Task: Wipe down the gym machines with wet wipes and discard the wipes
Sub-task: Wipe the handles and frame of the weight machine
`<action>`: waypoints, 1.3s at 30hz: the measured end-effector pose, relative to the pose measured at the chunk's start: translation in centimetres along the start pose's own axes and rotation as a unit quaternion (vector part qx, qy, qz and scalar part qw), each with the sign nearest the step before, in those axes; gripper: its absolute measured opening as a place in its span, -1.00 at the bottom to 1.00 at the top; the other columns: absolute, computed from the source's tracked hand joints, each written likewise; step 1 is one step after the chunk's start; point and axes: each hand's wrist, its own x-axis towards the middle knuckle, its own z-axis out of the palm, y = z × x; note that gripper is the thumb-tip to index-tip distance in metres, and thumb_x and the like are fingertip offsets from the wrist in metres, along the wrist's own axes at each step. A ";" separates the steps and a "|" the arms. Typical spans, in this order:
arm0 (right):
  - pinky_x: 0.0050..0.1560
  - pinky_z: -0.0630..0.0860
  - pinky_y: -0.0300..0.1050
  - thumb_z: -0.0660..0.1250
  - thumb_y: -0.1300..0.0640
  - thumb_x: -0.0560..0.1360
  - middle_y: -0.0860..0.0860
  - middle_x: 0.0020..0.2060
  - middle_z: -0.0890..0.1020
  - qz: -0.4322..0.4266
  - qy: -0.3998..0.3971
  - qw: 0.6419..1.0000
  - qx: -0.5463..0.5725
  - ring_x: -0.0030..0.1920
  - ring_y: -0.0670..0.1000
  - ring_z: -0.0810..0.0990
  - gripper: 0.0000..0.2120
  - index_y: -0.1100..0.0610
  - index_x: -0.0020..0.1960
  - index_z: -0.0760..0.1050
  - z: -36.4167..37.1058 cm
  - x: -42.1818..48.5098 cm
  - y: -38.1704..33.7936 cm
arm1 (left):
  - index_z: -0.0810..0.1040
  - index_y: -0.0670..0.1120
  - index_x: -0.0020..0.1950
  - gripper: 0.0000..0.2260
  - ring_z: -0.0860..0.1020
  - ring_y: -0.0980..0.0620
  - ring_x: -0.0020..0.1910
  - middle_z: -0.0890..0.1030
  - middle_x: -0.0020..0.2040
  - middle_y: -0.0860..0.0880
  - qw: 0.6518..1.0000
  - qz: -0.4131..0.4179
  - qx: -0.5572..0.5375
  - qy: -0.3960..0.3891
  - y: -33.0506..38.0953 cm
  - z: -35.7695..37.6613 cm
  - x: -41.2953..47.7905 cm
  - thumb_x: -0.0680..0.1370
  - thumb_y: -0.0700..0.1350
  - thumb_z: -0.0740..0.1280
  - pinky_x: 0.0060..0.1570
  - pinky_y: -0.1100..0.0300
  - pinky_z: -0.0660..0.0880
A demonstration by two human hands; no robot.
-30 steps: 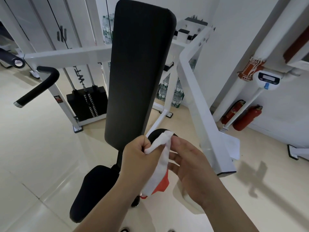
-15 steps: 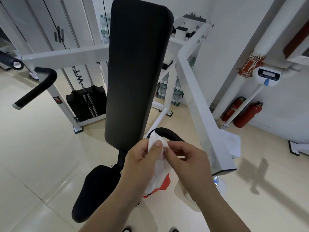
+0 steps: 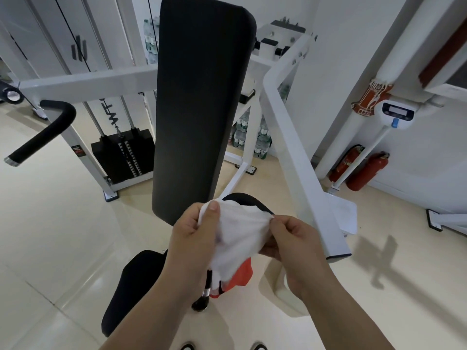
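Two shoe toes (image 3: 187, 347) stand at the bottom edge of the view on the glossy cream tiled floor (image 3: 50, 236). Above them both forearms reach forward. The left hand (image 3: 192, 231) has its grip closed on a white wet wipe (image 3: 240, 236), with the thumb pressed over the wipe's upper left corner. The right hand (image 3: 295, 238) pinches the wipe's right edge between thumb and forefinger. The wipe is spread in the air between the two hands, its top edge pulled nearly taut and its lower part hanging loose. An orange and white soft packet (image 3: 241, 277) shows under the wipe's lower edge; what holds it is hidden behind the wipe.

Below and left of the hands is the black padded seat (image 3: 131, 286), with wide floor along its left side. Directly beyond the wipe rises the long black padded backrest (image 3: 199, 109), its lower edge just behind the left hand. A curved black bar (image 3: 249, 199) peeks over the wipe's top edge. To the right, a slanting white steel beam (image 3: 298, 152) runs close by the right hand, leaving only a narrow gap. To the left, a black foam handle (image 3: 43, 133) juts out over the floor. Farther back stand a black weight stack (image 3: 144, 147), packs of water bottles (image 3: 252, 137) and, by the right wall, two red fire extinguishers (image 3: 364, 170).
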 end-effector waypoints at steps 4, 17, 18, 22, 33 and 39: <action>-0.33 0.63 -0.02 0.22 0.22 0.69 0.11 -0.28 0.69 -0.029 0.009 0.998 -0.052 -0.37 0.08 0.59 -0.81 0.12 0.05 0.61 -0.9 0.7 -0.7 | 0.61 0.10 0.05 -0.85 0.68 0.02 -0.12 0.70 -0.02 0.00 0.990 -0.118 -0.076 0.017 -0.2 0.1 1.6 0.68 0.05 0.26 -0.16 0.10 0.64; 0.11 0.54 0.16 0.43 0.18 0.53 0.10 0.10 0.55 -0.390 0.095 0.764 -0.505 0.14 0.20 0.52 -0.76 0.15 0.19 0.62 -8.4 11.3 0.8 | 0.56 0.04 0.08 -0.72 0.47 0.04 0.16 0.57 0.11 0.10 0.717 0.370 0.578 -0.117 -2.9 9.0 5.1 0.65 0.12 0.10 0.09 0.05 0.47; 0.16 0.52 0.17 0.45 0.20 0.52 0.10 0.10 0.54 -0.406 0.092 0.763 -0.495 0.15 0.21 0.49 -0.75 0.15 0.19 0.62 -8.6 11.6 1.5 | 0.59 0.04 0.10 -0.65 0.48 0.02 0.21 0.61 0.13 0.10 0.689 0.374 0.603 -0.147 -3.9 9.4 4.8 0.64 0.17 0.08 0.16 0.00 0.46; 0.12 0.52 0.06 0.43 0.22 0.53 0.05 0.09 0.52 -0.425 0.105 0.773 -0.459 0.15 0.16 0.44 -0.78 0.13 0.16 0.62 -8.8 12.2 2.0 | 0.54 0.02 0.34 -0.54 0.44 0.02 0.36 0.55 0.36 0.05 0.636 0.371 0.624 -0.260 -3.5 9.7 4.9 0.60 0.07 -0.01 0.35 -0.04 0.40; -0.09 0.57 0.13 0.41 0.23 0.51 0.08 0.11 0.51 -0.420 0.099 0.772 -0.466 0.18 0.19 0.44 -0.81 0.13 0.12 0.63 -8.8 12.7 2.1 | 0.49 0.05 0.13 -0.82 0.49 -0.01 -0.29 0.44 -0.27 0.06 0.370 0.309 0.789 -0.381 0.4 13.3 9.4 0.56 -0.15 0.29 -0.13 -0.02 0.57; -0.04 0.54 0.12 0.43 0.16 0.52 0.11 0.19 0.50 -0.413 0.099 0.758 -0.495 0.23 0.19 0.40 -0.86 0.11 0.08 0.65 -8.6 12.7 2.1 | 0.51 -0.04 -0.05 -0.85 0.35 -0.02 -0.42 0.41 -0.35 0.01 0.391 0.425 0.783 -0.231 -5.0 13.5 7.4 0.45 -0.21 0.41 -0.37 0.11 0.28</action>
